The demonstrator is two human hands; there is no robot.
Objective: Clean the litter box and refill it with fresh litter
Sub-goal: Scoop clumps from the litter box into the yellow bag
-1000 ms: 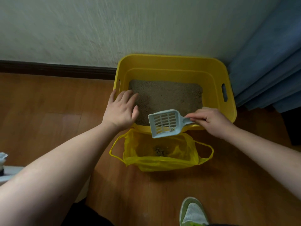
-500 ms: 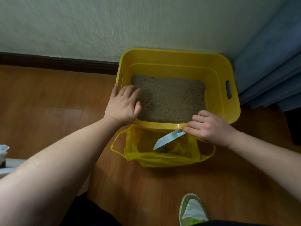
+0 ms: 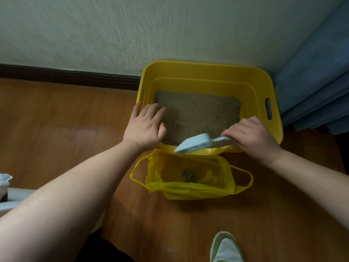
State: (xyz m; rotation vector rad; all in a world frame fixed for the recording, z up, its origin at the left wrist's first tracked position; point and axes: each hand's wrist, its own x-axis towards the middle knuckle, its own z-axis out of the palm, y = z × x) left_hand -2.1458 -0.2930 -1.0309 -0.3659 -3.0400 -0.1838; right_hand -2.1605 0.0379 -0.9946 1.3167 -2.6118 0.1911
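Observation:
A yellow litter box [image 3: 207,72] stands against the wall, with brownish-grey litter [image 3: 198,114] covering its bottom. My left hand [image 3: 145,127] rests with straight fingers on the box's front left corner. My right hand [image 3: 251,137] pinches the handle of a pale blue litter scoop [image 3: 194,143]. The scoop is tilted on its side over the box's front rim, its back facing me. An open yellow plastic bag [image 3: 188,190] sits on the floor right in front of the box, with a small heap of clumps [image 3: 189,175] inside.
The floor is brown wood. A blue curtain [image 3: 311,95] hangs at the right of the box. My green and white shoe [image 3: 226,248] shows at the bottom edge. A white object [image 3: 5,188] lies at the far left edge.
The scoop was tipped over the bag half a second ago. My right hand has since lifted it back up to the box's front rim. My left hand has stayed on the box.

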